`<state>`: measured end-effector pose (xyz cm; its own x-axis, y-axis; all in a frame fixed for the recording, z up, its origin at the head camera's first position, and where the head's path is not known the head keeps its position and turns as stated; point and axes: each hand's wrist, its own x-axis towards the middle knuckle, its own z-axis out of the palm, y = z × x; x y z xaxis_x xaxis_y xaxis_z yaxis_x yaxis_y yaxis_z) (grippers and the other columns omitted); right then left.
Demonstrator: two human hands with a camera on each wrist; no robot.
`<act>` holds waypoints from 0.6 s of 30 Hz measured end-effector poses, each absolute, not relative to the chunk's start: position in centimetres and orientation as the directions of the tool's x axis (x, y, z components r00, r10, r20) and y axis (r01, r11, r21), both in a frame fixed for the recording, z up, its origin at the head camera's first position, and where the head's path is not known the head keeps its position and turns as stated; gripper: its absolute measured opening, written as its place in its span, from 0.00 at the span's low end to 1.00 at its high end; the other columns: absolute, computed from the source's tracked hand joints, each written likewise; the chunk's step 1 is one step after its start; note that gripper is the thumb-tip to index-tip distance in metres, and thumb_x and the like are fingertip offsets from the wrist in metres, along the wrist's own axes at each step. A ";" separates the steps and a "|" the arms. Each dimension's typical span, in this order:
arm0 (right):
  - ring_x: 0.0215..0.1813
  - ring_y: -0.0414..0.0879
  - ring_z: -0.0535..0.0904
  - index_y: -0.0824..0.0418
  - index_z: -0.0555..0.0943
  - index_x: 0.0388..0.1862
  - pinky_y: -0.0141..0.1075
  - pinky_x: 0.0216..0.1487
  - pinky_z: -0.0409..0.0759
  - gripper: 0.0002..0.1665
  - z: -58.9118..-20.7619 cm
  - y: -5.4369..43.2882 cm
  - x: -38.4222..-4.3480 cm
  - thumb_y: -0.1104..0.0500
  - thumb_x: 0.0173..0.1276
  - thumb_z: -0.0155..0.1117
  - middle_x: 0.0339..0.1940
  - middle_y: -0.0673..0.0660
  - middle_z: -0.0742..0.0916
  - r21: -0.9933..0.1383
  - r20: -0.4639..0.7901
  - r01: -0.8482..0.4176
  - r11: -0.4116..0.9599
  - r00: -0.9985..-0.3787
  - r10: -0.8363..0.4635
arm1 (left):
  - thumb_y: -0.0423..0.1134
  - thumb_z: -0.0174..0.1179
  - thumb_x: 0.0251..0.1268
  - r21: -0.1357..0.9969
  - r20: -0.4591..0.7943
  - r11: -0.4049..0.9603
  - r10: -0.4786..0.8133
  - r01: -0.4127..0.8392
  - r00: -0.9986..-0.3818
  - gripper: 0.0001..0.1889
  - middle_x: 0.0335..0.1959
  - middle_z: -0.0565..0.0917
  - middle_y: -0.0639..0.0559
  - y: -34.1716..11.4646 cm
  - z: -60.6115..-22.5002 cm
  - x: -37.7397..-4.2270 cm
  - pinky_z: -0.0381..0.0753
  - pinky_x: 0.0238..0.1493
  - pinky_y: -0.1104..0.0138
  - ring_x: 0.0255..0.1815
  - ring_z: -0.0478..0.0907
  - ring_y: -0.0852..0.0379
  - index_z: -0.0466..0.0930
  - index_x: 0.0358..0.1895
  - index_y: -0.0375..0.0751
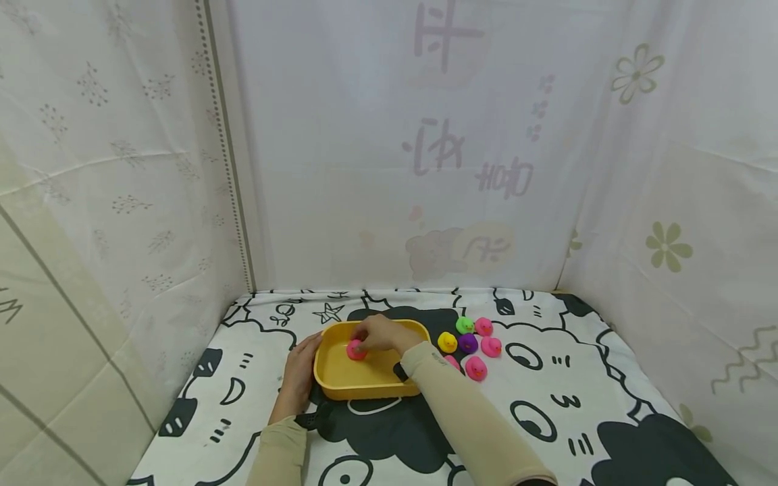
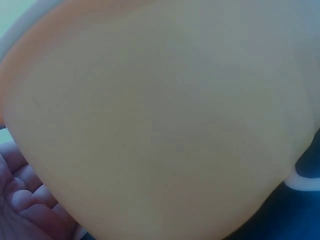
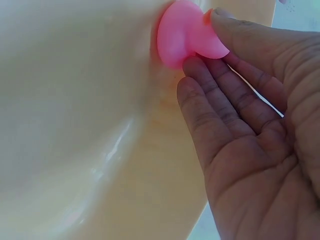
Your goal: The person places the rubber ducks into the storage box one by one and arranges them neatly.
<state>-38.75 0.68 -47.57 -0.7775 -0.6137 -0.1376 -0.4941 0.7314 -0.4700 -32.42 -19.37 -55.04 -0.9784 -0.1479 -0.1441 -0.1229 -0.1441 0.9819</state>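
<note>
Beige sleeves (image 1: 480,422) rise from the bottom edge of the frame. At lower centre, the right hand (image 1: 385,333) pinches a pink duck (image 1: 355,350) inside the left part of a yellow tray (image 1: 365,392). Along the tray's left wall, the left hand (image 1: 299,372) rests with relaxed fingers. Right of the tray, green (image 1: 464,325), yellow (image 1: 447,342), purple (image 1: 467,343) and other pink ducks (image 1: 491,347) cluster on cartoon-print cloth (image 1: 200,432).

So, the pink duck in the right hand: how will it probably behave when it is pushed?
The pink duck is probably light, being small beside the right hand that pinches it. Its smooth-looking surface might be slightly slippery. Its rounded body could tip or roll under a push.
</note>
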 end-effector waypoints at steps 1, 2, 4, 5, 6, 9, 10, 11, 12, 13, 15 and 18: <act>0.45 0.39 0.79 0.54 0.86 0.52 0.31 0.51 0.80 0.15 -47.6 0.6 -38.8 0.55 0.68 0.70 0.44 0.47 0.87 -0.466 -0.136 -0.500 0.730 -0.775 -0.617 | 0.57 0.53 0.74 0.981 -0.146 -0.151 -0.147 -0.124 -0.978 0.29 0.70 0.73 0.45 -19.4 -55.1 -32.4 0.71 0.69 0.54 0.67 0.71 0.47 0.73 0.70 0.45; 0.45 0.39 0.79 0.54 0.86 0.53 0.30 0.51 0.80 0.15 -47.6 0.5 -38.8 0.55 0.68 0.70 0.44 0.47 0.87 -0.463 -0.134 -0.505 0.729 -0.773 -0.620 | 0.57 0.53 0.74 0.980 -0.146 -0.155 -0.146 -0.123 -0.978 0.29 0.70 0.73 0.46 -19.4 -55.1 -32.4 0.71 0.69 0.54 0.67 0.71 0.47 0.73 0.70 0.45; 0.45 0.38 0.79 0.54 0.86 0.54 0.30 0.51 0.79 0.16 -47.6 0.4 -38.8 0.55 0.68 0.70 0.44 0.47 0.87 -0.467 -0.137 -0.509 0.723 -0.766 -0.628 | 0.58 0.53 0.74 0.981 -0.139 -0.152 -0.140 -0.118 -0.980 0.29 0.70 0.73 0.45 -19.4 -55.1 -32.4 0.71 0.69 0.54 0.68 0.71 0.47 0.72 0.70 0.44; 0.46 0.38 0.79 0.54 0.85 0.55 0.30 0.52 0.79 0.17 -47.6 0.4 -38.8 0.55 0.68 0.70 0.45 0.47 0.87 -0.474 -0.140 -0.511 0.717 -0.761 -0.634 | 0.58 0.53 0.74 0.982 -0.136 -0.151 -0.139 -0.114 -0.981 0.29 0.70 0.73 0.45 -19.4 -55.1 -32.4 0.71 0.69 0.54 0.68 0.71 0.47 0.72 0.70 0.44; 0.46 0.38 0.79 0.54 0.85 0.56 0.30 0.52 0.79 0.18 -47.6 0.4 -38.8 0.55 0.68 0.70 0.46 0.46 0.87 -0.482 -0.143 -0.512 0.711 -0.755 -0.641 | 0.58 0.53 0.74 0.982 -0.133 -0.150 -0.138 -0.112 -0.981 0.29 0.70 0.73 0.45 -19.4 -55.1 -32.4 0.71 0.69 0.54 0.68 0.71 0.47 0.72 0.70 0.45; 0.49 0.38 0.80 0.56 0.83 0.59 0.30 0.55 0.79 0.20 -47.6 0.4 -38.9 0.56 0.68 0.70 0.49 0.47 0.87 -0.508 -0.144 -0.521 0.686 -0.734 -0.664 | 0.59 0.53 0.74 0.983 -0.128 -0.146 -0.139 -0.107 -0.982 0.30 0.70 0.73 0.46 -19.4 -55.1 -32.3 0.71 0.69 0.55 0.68 0.71 0.47 0.72 0.70 0.45; 0.50 0.38 0.81 0.56 0.83 0.60 0.30 0.56 0.79 0.21 -47.7 0.4 -38.9 0.56 0.69 0.69 0.50 0.47 0.87 -0.519 -0.142 -0.523 0.676 -0.727 -0.672 | 0.59 0.53 0.74 0.984 -0.128 -0.145 -0.141 -0.107 -0.982 0.29 0.70 0.73 0.46 -19.4 -55.1 -32.3 0.71 0.69 0.55 0.68 0.72 0.48 0.72 0.70 0.46; 0.51 0.38 0.81 0.56 0.83 0.61 0.30 0.57 0.79 0.22 -47.7 0.4 -38.9 0.56 0.69 0.69 0.51 0.48 0.87 -0.527 -0.140 -0.526 0.667 -0.721 -0.678 | 0.59 0.53 0.74 0.983 -0.131 -0.148 -0.145 -0.109 -0.981 0.29 0.69 0.73 0.47 -19.4 -55.1 -32.3 0.72 0.69 0.55 0.68 0.72 0.48 0.73 0.70 0.46; 0.52 0.38 0.81 0.57 0.82 0.61 0.30 0.57 0.79 0.22 -47.7 0.4 -38.9 0.56 0.69 0.69 0.52 0.48 0.87 -0.535 -0.137 -0.527 0.660 -0.717 -0.684 | 0.59 0.53 0.74 0.983 -0.132 -0.149 -0.147 -0.110 -0.980 0.29 0.69 0.74 0.47 -19.4 -55.1 -32.3 0.72 0.69 0.55 0.68 0.72 0.48 0.73 0.70 0.46; 0.52 0.38 0.81 0.57 0.82 0.61 0.30 0.58 0.79 0.22 -47.8 0.5 -38.9 0.56 0.69 0.69 0.52 0.48 0.87 -0.540 -0.134 -0.530 0.654 -0.713 -0.688 | 0.59 0.53 0.74 0.982 -0.135 -0.152 -0.148 -0.113 -0.980 0.29 0.69 0.74 0.48 -19.3 -55.1 -32.3 0.72 0.69 0.56 0.67 0.72 0.49 0.73 0.69 0.46; 0.54 0.39 0.81 0.57 0.82 0.62 0.30 0.58 0.78 0.23 -47.9 0.5 -38.9 0.56 0.69 0.69 0.53 0.48 0.87 -0.558 -0.132 -0.526 0.642 -0.708 -0.694 | 0.59 0.53 0.74 0.981 -0.139 -0.158 -0.151 -0.115 -0.979 0.29 0.69 0.74 0.47 -19.3 -55.1 -32.3 0.72 0.69 0.55 0.67 0.72 0.49 0.73 0.69 0.46; 0.54 0.39 0.81 0.57 0.81 0.62 0.31 0.58 0.79 0.23 -47.9 0.7 -38.9 0.56 0.69 0.68 0.54 0.48 0.87 -0.589 -0.134 -0.506 0.630 -0.708 -0.693 | 0.58 0.52 0.75 0.982 -0.134 -0.156 -0.149 -0.111 -0.980 0.29 0.69 0.73 0.46 -19.3 -55.0 -32.3 0.71 0.69 0.55 0.68 0.72 0.48 0.73 0.69 0.45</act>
